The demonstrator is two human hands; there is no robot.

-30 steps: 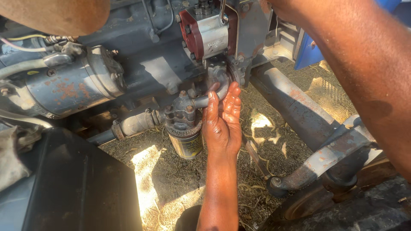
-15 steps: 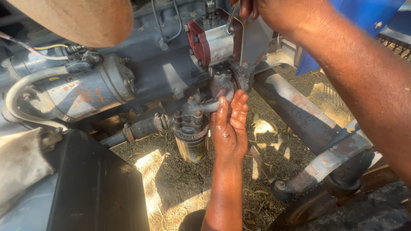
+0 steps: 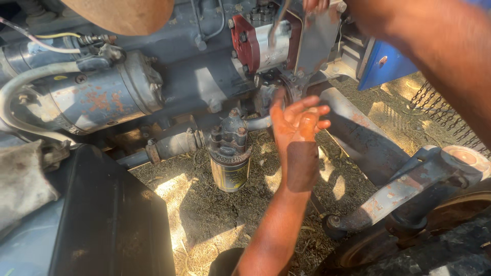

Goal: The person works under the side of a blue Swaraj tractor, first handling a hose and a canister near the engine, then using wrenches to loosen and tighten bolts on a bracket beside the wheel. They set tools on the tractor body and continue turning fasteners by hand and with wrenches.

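Straw-strewn ground, one engine (image 3: 169,87): left hand (image 3: 299,128) spread loose, right hand (image 3: 314,5) (mostly cropped) pinching one tool (image 3: 276,23).

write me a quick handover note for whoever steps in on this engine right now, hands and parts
Left hand: empty, open, palm up, fingers spread just under the round fitting below the red-faced pump; whether it touches cannot be told.
Right hand: at the top edge, mostly out of frame, fingers on a thin metal tool that reaches down over the pump; its grip cannot be told.
Filter canister: still mounted, hanging left of the left hand.
Starter motor: in place, farther left.
Done: nothing visibly removed.
Left: the fitting is still on the engine.
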